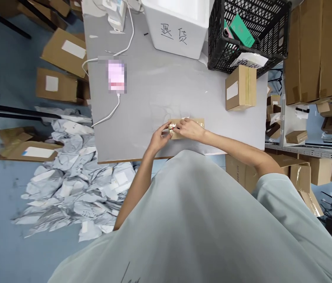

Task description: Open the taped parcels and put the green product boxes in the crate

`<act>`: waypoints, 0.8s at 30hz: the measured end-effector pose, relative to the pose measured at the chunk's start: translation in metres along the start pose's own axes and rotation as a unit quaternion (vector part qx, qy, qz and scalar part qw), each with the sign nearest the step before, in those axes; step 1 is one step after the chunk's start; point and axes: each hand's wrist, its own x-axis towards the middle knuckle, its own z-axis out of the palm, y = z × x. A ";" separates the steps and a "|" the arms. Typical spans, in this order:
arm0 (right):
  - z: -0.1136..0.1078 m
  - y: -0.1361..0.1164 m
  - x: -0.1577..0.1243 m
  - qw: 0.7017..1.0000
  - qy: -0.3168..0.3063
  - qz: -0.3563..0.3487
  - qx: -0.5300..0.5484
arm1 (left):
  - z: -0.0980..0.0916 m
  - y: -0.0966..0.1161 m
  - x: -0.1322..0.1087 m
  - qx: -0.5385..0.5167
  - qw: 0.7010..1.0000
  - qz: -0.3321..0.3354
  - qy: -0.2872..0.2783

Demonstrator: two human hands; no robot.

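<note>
A small flat cardboard box (197,122) with shiny tape on it lies near the front edge of the grey table (142,118). My left hand (160,137) pinches the box's left end, fingers closed on the tape there. My right hand (189,129) lies on top of the box with its fingers curled and pressed onto the same taped end. Both hands meet at the box's left corner and hide much of it.
A second taped cardboard box (240,88) stands at the table's right edge. Behind are a white foam box (180,23) with writing, a black crate (248,31), and a phone (116,76) on a white cable. Grey mailer bags (71,173) pile on the floor left; cartons fill shelves right.
</note>
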 end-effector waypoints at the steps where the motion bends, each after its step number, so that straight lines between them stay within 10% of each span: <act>1: -0.001 0.001 0.001 1.000 -0.002 -0.004 -0.001 | 0.000 0.001 0.000 -0.001 1.000 -0.001 0.000; 8: 0.009 0.015 -0.013 0.998 0.020 0.008 0.051 | 0.004 0.005 -0.005 0.006 1.000 -0.016 0.016; 24: 0.081 0.083 -0.183 0.975 0.014 0.201 0.096 | 0.006 0.034 -0.008 0.207 0.973 -0.056 0.081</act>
